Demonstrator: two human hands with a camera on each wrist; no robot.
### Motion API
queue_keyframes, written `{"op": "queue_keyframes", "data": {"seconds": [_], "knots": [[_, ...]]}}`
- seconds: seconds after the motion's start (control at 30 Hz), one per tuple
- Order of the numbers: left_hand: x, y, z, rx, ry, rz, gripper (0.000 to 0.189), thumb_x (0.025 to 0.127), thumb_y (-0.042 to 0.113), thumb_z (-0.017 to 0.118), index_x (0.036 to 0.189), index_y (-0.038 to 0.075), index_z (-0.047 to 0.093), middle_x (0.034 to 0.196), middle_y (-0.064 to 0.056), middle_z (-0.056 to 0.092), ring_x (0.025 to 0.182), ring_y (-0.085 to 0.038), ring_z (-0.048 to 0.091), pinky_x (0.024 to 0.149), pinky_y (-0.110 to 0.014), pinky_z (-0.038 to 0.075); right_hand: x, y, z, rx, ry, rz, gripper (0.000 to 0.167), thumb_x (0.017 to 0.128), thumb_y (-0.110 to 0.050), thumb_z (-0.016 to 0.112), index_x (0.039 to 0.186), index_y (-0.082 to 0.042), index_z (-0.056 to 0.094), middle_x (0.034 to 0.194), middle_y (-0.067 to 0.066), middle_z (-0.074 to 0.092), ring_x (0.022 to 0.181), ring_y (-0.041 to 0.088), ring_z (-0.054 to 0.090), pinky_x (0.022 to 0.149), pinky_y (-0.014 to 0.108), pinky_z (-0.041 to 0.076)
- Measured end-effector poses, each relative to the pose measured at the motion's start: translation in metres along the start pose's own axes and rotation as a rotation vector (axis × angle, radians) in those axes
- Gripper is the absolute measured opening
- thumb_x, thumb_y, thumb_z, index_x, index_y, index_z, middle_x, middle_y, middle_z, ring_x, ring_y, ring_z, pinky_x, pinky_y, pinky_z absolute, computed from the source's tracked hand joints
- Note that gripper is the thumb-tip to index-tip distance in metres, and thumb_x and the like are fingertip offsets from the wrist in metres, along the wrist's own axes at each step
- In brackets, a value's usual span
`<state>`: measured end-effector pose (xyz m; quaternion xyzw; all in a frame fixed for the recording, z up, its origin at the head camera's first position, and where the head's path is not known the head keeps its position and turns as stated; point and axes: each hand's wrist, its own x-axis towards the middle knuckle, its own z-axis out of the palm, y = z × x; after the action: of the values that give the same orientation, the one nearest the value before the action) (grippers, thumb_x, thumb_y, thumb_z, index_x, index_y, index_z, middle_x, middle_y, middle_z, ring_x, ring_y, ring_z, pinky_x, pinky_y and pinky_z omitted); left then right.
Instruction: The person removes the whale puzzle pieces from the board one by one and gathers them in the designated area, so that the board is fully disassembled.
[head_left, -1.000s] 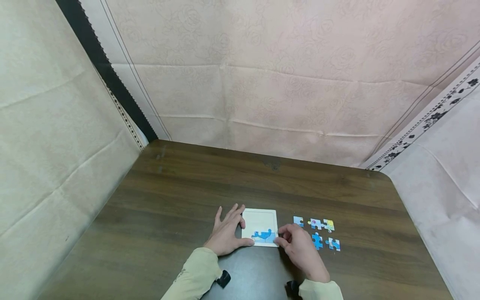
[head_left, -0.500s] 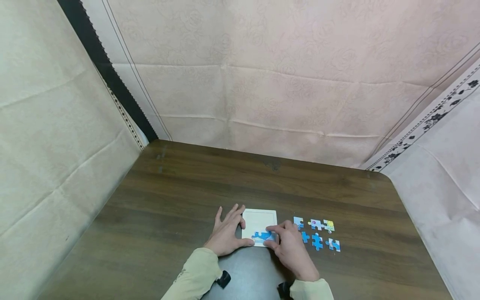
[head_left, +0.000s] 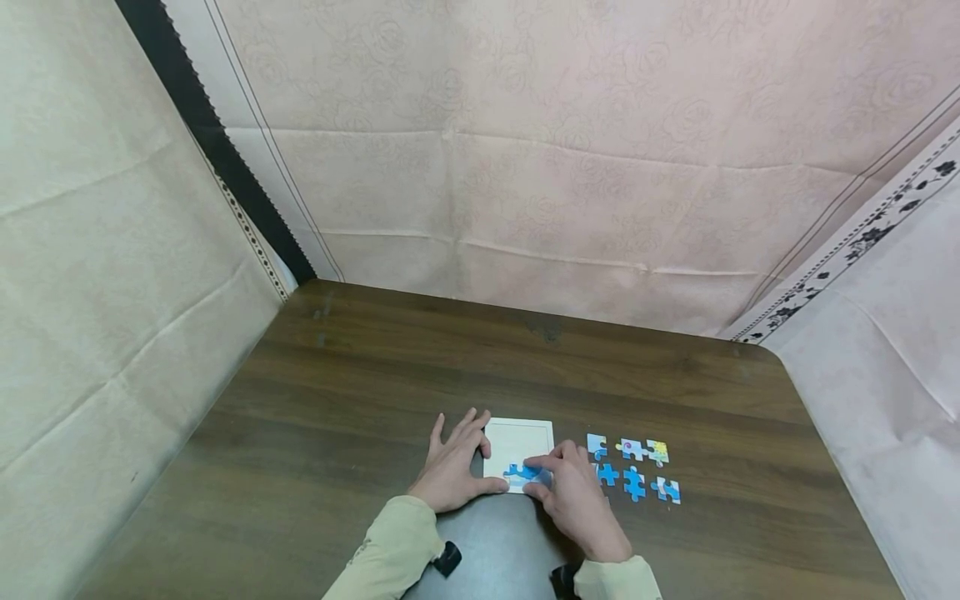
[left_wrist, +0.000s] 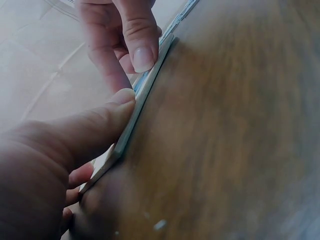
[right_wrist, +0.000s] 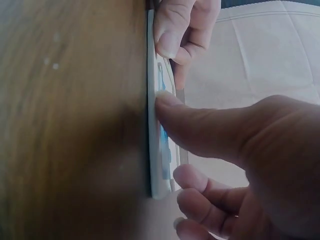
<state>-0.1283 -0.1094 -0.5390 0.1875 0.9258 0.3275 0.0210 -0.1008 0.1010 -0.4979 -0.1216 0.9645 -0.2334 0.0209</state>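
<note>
A white puzzle tray lies on the table, with several blue puzzle pieces along its near side. My left hand rests at the tray's left side. Its thumb presses on the near rim while the other fingers spread along the left edge. Over the pieces at the tray's near right is my right hand. Its index finger reaches onto the blue pieces and its thumb touches down by the near rim. The right hand hides part of the pieces beneath it.
Right of the tray lie loose puzzle pieces: a blue one, a blue and white one, a yellow one and several others. The brown wooden table ends at a pale cloth behind it.
My right hand has moved left from the tray's right edge onto the blue pieces, uncovering a loose blue piece on the table. The left hand and the tray have stayed put.
</note>
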Motion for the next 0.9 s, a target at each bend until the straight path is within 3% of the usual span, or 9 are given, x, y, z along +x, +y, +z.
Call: {"op": "queue_keyframes", "data": {"seconds": [0.3,0.9], "knots": [[-0.0003,-0.0006,0.0004,-0.001,0.002,0.006,0.045,0.075,0.058,0.076,0.090,0.025,0.049,0.156,-0.006,0.032,0.147,-0.025,0.018,0.111,-0.061,-0.010,0.0021,-0.0031,-0.0009,0.057,-0.055,0.032,0.023,0.083,-0.017,0.078,0.105,-0.012,0.073,0.089,0.001,0.050,0.071,0.014,0.045,0.063,0.028,0.044],[0.0006,-0.0022,0.0015,-0.006,0.010,0.011,0.046,0.074,0.059,0.076,0.090,0.026,0.048,0.156,-0.006,0.033,0.147,-0.025,0.018,0.111,-0.061,-0.010,0.0054,-0.0073,-0.0027,0.010,-0.077,0.009,0.021,0.083,-0.016,0.078,0.101,-0.012,0.069,0.086,0.000,0.052,0.070,0.013,0.047,0.063,0.029,0.046]]}}
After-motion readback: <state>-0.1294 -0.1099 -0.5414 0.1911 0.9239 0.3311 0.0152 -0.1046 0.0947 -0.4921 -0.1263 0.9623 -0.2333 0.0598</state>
